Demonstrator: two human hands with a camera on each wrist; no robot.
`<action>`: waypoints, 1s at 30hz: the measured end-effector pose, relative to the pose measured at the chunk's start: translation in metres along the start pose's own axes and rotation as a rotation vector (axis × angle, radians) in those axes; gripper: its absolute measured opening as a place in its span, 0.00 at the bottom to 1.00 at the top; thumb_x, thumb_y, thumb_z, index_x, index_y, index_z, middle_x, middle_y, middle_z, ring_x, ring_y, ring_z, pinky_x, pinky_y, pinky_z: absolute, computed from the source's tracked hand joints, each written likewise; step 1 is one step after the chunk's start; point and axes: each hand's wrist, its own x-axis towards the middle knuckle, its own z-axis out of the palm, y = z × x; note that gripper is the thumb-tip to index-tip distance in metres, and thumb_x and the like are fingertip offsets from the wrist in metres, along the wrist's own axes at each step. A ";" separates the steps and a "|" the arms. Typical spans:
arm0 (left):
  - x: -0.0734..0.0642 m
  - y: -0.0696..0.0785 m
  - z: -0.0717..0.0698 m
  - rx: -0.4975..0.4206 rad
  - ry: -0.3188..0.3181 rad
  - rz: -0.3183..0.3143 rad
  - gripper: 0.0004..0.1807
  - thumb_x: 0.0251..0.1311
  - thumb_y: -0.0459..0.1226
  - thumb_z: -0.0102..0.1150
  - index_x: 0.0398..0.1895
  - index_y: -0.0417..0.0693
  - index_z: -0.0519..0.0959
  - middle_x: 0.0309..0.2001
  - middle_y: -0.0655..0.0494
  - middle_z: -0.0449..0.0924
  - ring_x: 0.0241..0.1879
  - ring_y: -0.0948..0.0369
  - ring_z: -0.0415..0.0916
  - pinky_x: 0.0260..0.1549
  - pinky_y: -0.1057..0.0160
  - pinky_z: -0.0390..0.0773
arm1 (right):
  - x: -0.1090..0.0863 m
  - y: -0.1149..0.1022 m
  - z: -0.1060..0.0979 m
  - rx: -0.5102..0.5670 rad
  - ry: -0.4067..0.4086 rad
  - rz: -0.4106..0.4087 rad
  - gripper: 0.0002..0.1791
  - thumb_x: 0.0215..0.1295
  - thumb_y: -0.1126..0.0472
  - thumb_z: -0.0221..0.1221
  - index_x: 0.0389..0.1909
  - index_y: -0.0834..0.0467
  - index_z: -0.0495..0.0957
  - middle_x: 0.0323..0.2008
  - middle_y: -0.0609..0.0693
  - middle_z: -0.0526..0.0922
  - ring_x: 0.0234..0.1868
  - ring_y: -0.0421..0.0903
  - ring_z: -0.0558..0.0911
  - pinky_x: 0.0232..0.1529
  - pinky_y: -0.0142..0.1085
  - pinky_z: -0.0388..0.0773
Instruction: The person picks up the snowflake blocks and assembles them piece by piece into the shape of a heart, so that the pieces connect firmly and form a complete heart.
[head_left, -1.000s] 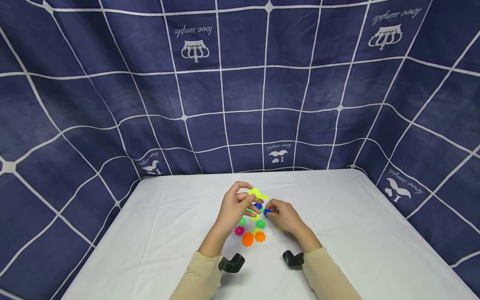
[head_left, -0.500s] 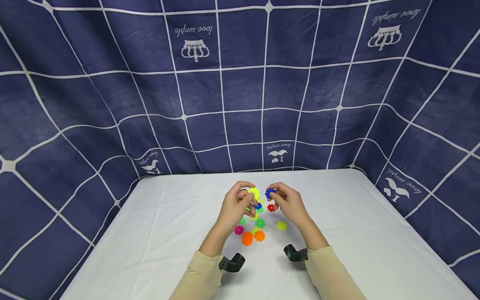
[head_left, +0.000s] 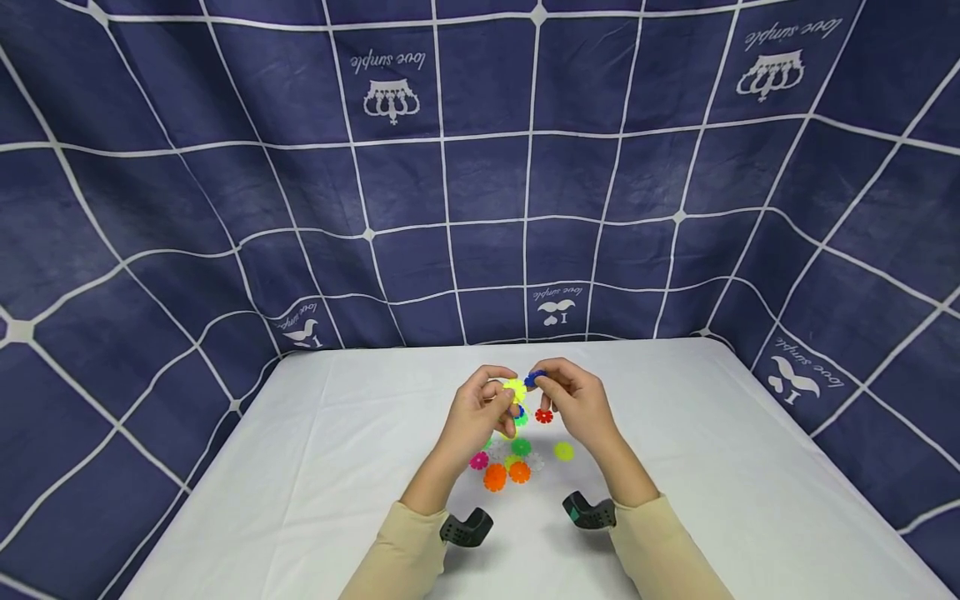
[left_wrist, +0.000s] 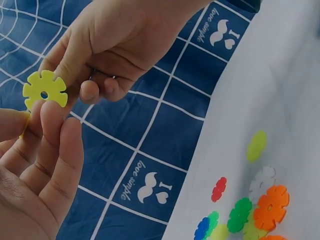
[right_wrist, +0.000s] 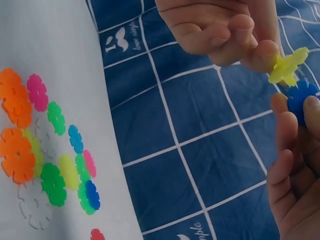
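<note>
My left hand [head_left: 477,410] pinches a yellow snowflake disc piece [right_wrist: 288,67] between thumb and fingers, raised above the table. It looks like yellow notched discs joined at an angle. In the left wrist view one yellow disc [left_wrist: 45,92] faces the camera, its centre hole showing. Close on the right, my right hand [head_left: 576,402] pinches a blue snowflake disc [right_wrist: 301,97] by thumb and fingertips. The blue disc's notched edge is right at the yellow piece in the right wrist view. In the left wrist view the blue disc is hidden.
Loose snowflake discs lie below the hands on the white-covered table [head_left: 360,467]: orange [head_left: 495,477], green [head_left: 521,447], pink [head_left: 478,460], red [head_left: 543,416], yellow [head_left: 564,451] and several others, some overlapping. A dark blue checked curtain [head_left: 480,183] stands behind and at both sides.
My right hand has lifted the blue disc from low over the table up to the yellow piece. My left hand stays nearly in place, the yellow piece turned. The red disc has come into view.
</note>
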 end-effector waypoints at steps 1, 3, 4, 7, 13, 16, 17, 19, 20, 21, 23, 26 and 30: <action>0.000 0.001 0.000 -0.002 0.000 0.004 0.13 0.73 0.34 0.51 0.57 0.50 0.72 0.27 0.52 0.78 0.18 0.59 0.76 0.28 0.64 0.85 | 0.000 -0.002 0.001 0.002 -0.003 0.003 0.04 0.70 0.71 0.57 0.41 0.65 0.80 0.30 0.64 0.83 0.19 0.37 0.74 0.22 0.31 0.76; -0.001 0.002 0.000 -0.002 0.000 0.014 0.13 0.73 0.33 0.51 0.57 0.48 0.72 0.27 0.52 0.77 0.18 0.59 0.75 0.27 0.64 0.84 | -0.001 -0.002 0.002 0.001 -0.005 0.005 0.04 0.70 0.70 0.57 0.40 0.64 0.80 0.31 0.63 0.83 0.19 0.41 0.75 0.22 0.29 0.76; -0.001 0.003 0.000 -0.001 -0.001 0.019 0.13 0.73 0.33 0.51 0.57 0.47 0.72 0.27 0.52 0.77 0.18 0.59 0.75 0.27 0.65 0.84 | -0.001 -0.004 0.003 -0.001 -0.007 0.004 0.04 0.70 0.69 0.58 0.40 0.63 0.80 0.31 0.63 0.84 0.20 0.41 0.75 0.22 0.29 0.77; -0.002 0.006 0.001 -0.001 -0.003 0.028 0.13 0.73 0.32 0.50 0.57 0.44 0.72 0.26 0.52 0.76 0.18 0.59 0.75 0.26 0.65 0.84 | -0.002 -0.004 0.003 -0.004 -0.015 -0.012 0.04 0.70 0.66 0.59 0.40 0.60 0.82 0.31 0.60 0.85 0.20 0.43 0.76 0.22 0.31 0.78; -0.002 0.008 0.001 -0.044 -0.015 0.024 0.13 0.72 0.32 0.50 0.57 0.38 0.70 0.25 0.54 0.76 0.18 0.61 0.75 0.26 0.67 0.84 | -0.003 -0.005 0.004 -0.024 -0.016 -0.059 0.05 0.70 0.65 0.59 0.42 0.58 0.82 0.30 0.57 0.84 0.20 0.38 0.75 0.22 0.30 0.78; -0.002 0.009 0.003 -0.071 -0.019 0.027 0.14 0.73 0.32 0.50 0.58 0.37 0.69 0.25 0.55 0.75 0.18 0.63 0.75 0.26 0.68 0.83 | -0.004 -0.006 0.007 -0.018 0.001 -0.103 0.06 0.70 0.67 0.58 0.45 0.59 0.81 0.28 0.58 0.81 0.19 0.38 0.74 0.20 0.29 0.76; -0.003 0.009 0.003 -0.082 -0.020 0.027 0.14 0.73 0.31 0.50 0.58 0.36 0.68 0.25 0.55 0.75 0.17 0.63 0.74 0.26 0.69 0.83 | -0.005 -0.007 0.008 -0.007 0.005 -0.121 0.07 0.70 0.68 0.57 0.45 0.59 0.80 0.28 0.59 0.81 0.18 0.39 0.74 0.19 0.29 0.76; -0.003 0.010 0.005 -0.114 -0.021 0.026 0.14 0.73 0.31 0.50 0.58 0.35 0.67 0.24 0.56 0.75 0.17 0.63 0.73 0.26 0.69 0.82 | -0.006 -0.007 0.010 0.017 0.018 -0.146 0.07 0.70 0.69 0.57 0.45 0.60 0.79 0.27 0.60 0.79 0.17 0.40 0.73 0.18 0.29 0.75; -0.003 0.010 0.005 -0.131 -0.023 0.025 0.14 0.73 0.31 0.50 0.57 0.35 0.67 0.24 0.56 0.75 0.17 0.64 0.72 0.26 0.69 0.82 | -0.006 -0.008 0.012 0.032 0.025 -0.157 0.06 0.70 0.70 0.56 0.44 0.61 0.79 0.27 0.59 0.79 0.16 0.41 0.73 0.18 0.29 0.74; -0.004 0.011 0.006 -0.148 -0.026 0.025 0.13 0.73 0.30 0.50 0.57 0.36 0.67 0.24 0.56 0.75 0.17 0.64 0.72 0.26 0.69 0.82 | -0.007 -0.008 0.013 0.048 0.032 -0.167 0.06 0.70 0.70 0.56 0.43 0.61 0.79 0.26 0.58 0.79 0.16 0.42 0.73 0.17 0.30 0.74; -0.004 0.012 0.007 -0.176 -0.030 0.024 0.13 0.73 0.30 0.49 0.56 0.35 0.66 0.24 0.58 0.76 0.17 0.64 0.71 0.25 0.69 0.81 | -0.007 -0.008 0.015 0.079 0.045 -0.190 0.06 0.69 0.72 0.56 0.43 0.62 0.79 0.23 0.58 0.78 0.15 0.44 0.72 0.16 0.31 0.73; -0.005 0.014 0.006 -0.195 -0.032 0.020 0.12 0.73 0.29 0.48 0.56 0.35 0.66 0.25 0.59 0.77 0.16 0.65 0.70 0.24 0.70 0.80 | -0.008 -0.008 0.018 0.107 0.057 -0.234 0.07 0.68 0.75 0.55 0.41 0.64 0.79 0.21 0.56 0.76 0.14 0.43 0.71 0.15 0.32 0.72; -0.006 0.016 0.004 -0.177 -0.029 0.007 0.11 0.73 0.29 0.48 0.55 0.35 0.67 0.25 0.59 0.77 0.16 0.65 0.69 0.24 0.70 0.80 | -0.007 -0.007 0.020 0.110 0.051 -0.303 0.09 0.65 0.78 0.55 0.40 0.65 0.80 0.26 0.54 0.77 0.14 0.43 0.71 0.17 0.30 0.72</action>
